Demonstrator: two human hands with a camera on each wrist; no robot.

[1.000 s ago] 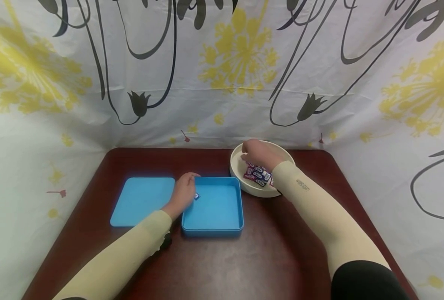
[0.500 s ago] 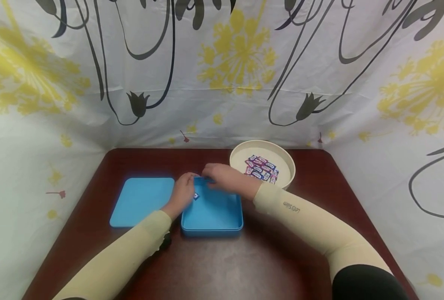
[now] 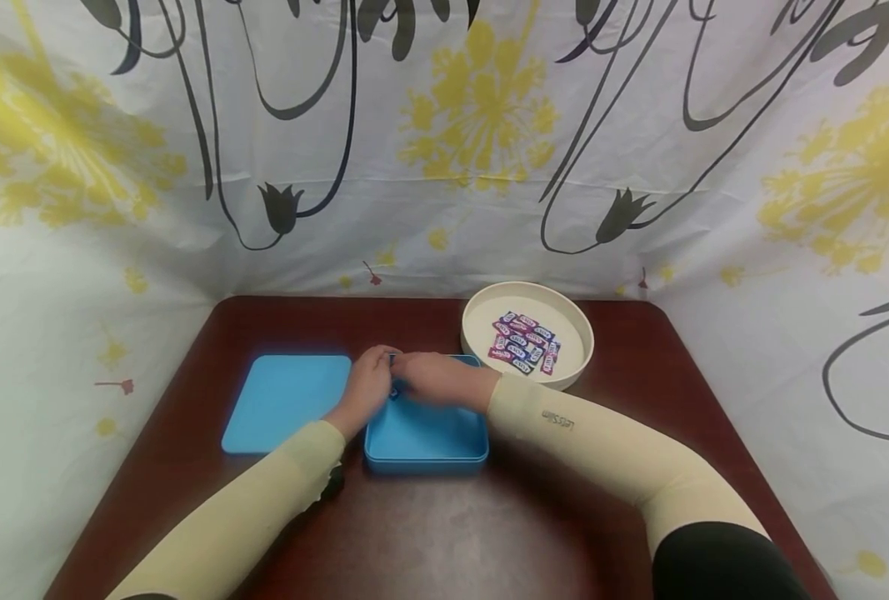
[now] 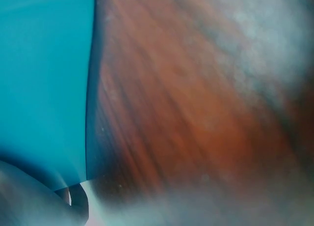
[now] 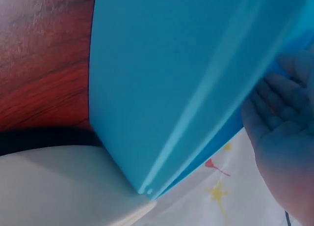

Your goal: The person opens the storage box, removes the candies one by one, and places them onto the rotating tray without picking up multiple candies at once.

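Observation:
My left hand (image 3: 367,385) grips the far-left corner of a shallow blue box (image 3: 425,458). In the left wrist view, part of that hand (image 4: 34,201) shows low beside the box wall (image 4: 44,88). My right hand (image 3: 440,379) is inside the box near the same corner, fingers curled. It seems to pinch a small wrapped candy, mostly hidden; the right wrist view shows the curled fingers (image 5: 277,103) behind the box wall (image 5: 167,78). A small blue-and-white wrapped candy (image 3: 394,392) lies by the left wall, partly covered.
A round cream bowl (image 3: 481,325) with several pink and blue wrapped candies (image 3: 525,340) stands behind the box, to the right. Left of my left hand lies a flat blue lid (image 3: 282,400). A patterned curtain (image 3: 444,233) hangs behind the dark red table (image 3: 429,533).
My right hand has left the bowl and moved left, over the box's far rim, to its far-left corner. The left hand has kept its place at the box.

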